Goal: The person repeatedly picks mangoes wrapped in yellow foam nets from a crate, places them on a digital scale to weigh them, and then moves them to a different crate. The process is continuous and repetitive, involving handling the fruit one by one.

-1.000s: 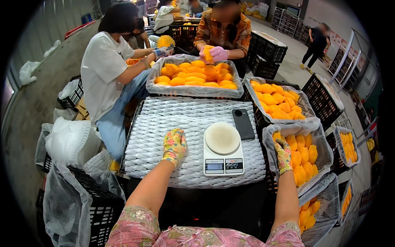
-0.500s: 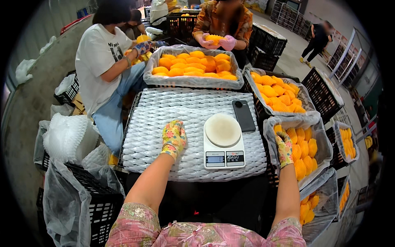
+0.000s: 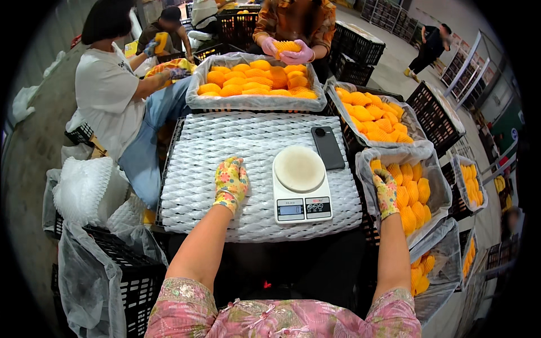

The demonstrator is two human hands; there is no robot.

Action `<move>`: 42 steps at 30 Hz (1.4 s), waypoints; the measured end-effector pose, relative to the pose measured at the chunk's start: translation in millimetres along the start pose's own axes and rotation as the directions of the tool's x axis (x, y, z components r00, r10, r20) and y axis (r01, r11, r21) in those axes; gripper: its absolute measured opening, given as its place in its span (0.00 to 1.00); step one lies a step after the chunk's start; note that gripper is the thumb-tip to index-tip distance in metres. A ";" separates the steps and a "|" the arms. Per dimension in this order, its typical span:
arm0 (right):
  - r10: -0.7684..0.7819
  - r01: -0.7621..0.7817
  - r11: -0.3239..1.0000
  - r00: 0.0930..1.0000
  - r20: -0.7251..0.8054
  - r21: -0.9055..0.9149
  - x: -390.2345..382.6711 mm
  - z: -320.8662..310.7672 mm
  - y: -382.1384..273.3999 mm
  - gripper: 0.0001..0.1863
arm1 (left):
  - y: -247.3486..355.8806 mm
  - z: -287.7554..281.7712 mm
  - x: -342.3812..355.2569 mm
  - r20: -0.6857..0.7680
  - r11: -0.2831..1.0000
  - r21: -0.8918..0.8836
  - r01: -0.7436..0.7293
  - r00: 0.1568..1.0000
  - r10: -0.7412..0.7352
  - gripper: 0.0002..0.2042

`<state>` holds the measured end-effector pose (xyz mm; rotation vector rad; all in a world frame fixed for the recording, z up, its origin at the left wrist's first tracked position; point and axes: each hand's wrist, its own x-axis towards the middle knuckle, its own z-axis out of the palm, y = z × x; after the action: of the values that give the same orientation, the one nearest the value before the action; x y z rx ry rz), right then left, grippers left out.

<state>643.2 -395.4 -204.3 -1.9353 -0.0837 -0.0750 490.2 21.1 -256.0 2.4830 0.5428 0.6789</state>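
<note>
My left hand (image 3: 231, 181), in a yellow flowered glove, rests on a white foam-net mat (image 3: 191, 163) with its fingers curled in and nothing visible in them. Just right of it stands a white kitchen scale (image 3: 302, 183) with a round, bare platform. My right hand (image 3: 386, 193), gloved alike, reaches into a lined crate (image 3: 442, 197) of fruit in orange foam nets (image 3: 413, 192). Its fingers bend over the crate's left row; whatever they grip is hidden under the glove. A dark phone (image 3: 328, 147) lies behind the scale.
Beyond the mat is a lined crate (image 3: 256, 101) full of netted fruit; another fruit crate (image 3: 375, 115) stands at far right. A person in white (image 3: 104, 90) and one in pink gloves (image 3: 287, 52) handle fruit. Stacked foam nets (image 3: 84, 191) sit at left.
The whole view has shifted slightly. My right hand's fingers are bent more over the fruit; my left hand stays on the mat. The person in white has lifted a fruit away to the left.
</note>
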 end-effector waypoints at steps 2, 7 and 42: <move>0.003 -0.003 1.000 1.000 -0.001 -0.006 0.3 0.0 -0.1 0.16 | -0.2 -0.3 0.1 0.009 1.000 0.005 0.002 1.000 -0.002 0.13; -0.010 0.011 0.999 1.000 0.015 -0.040 -2.3 0.7 -6.5 0.16 | -3.9 2.1 -0.7 -0.047 0.999 0.007 -0.042 0.998 0.043 0.12; 0.046 -0.047 0.998 0.999 0.006 0.042 -2.5 0.4 -6.2 0.15 | 1.0 -1.2 -1.2 0.001 1.000 0.006 -0.019 1.000 0.019 0.13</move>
<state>640.1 -392.9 -198.9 -1.8947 -0.0432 -0.0369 488.9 20.1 -254.9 2.4965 0.5226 0.6839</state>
